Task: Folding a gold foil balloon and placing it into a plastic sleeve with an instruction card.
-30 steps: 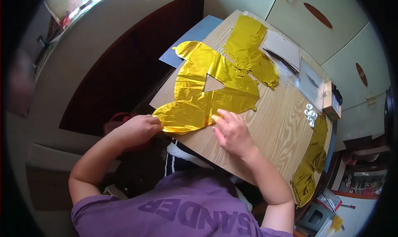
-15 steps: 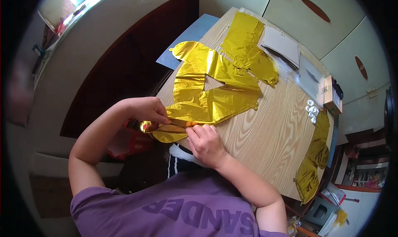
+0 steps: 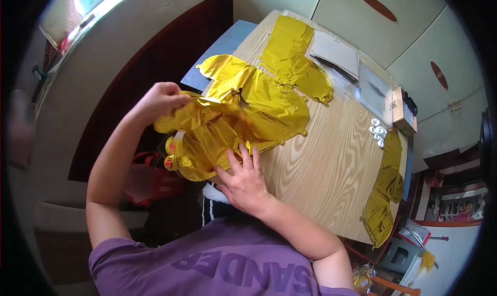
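The foil (image 3: 199, 143) lies over the near-left corner of the counter (image 3: 310, 187), partly folded back and overhanging the edge. Your left hand (image 3: 161, 98) has its grip clamped on the foil's raised edge, out by the counter's left edge. Your right hand (image 3: 244, 186) lies by the near edge, its grip unclosed, fingers spread apart on the foil. A second foil (image 3: 287, 45) lies toward the far-left corner, with papers (image 3: 336, 55) beside it. White rolls (image 3: 377, 133), a box (image 3: 401, 112) and a third foil (image 3: 387, 179) line the right edge.
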Tool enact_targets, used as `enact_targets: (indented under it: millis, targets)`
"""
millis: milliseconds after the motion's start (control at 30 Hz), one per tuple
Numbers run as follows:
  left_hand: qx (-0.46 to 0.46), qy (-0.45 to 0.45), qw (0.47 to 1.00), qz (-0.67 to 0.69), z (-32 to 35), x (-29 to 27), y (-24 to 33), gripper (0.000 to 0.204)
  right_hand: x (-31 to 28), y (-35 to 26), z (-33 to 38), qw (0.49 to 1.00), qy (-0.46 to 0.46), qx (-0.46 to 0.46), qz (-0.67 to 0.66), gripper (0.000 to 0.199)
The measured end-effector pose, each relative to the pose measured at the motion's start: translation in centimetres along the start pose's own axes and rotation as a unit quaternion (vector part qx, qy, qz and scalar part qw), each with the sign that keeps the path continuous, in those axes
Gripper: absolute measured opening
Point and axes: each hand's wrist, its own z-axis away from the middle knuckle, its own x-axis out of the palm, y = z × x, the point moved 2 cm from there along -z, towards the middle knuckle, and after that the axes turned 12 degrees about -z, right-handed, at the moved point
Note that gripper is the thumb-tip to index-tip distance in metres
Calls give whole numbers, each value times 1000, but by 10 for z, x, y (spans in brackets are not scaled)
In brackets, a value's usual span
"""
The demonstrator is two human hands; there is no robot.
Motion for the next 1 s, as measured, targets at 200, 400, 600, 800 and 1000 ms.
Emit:
enact_targets:
  millis: [200, 400, 600, 800, 1000]
  targets:
    - [28, -37, 988, -150, -16, -17, 9, 58, -4, 2, 7, 999, 12, 23, -35, 46]
    - [249, -57, 875, -411, -8, 58, 71, 119, -27, 35, -14, 990, 60, 113, -57, 28]
    - [292, -85, 882, -360, -20, 106, 100, 20, -42, 94, -27, 982, 86, 161, 56, 46]
    - [77, -17, 996, 37, -90, 12, 80, 23, -62, 93, -41, 974, -14, 216, 68, 68]
    - [-14, 27, 978, 206, -132, -29, 29, 20, -83, 104, -77, 960, -79, 264, 43, 78]
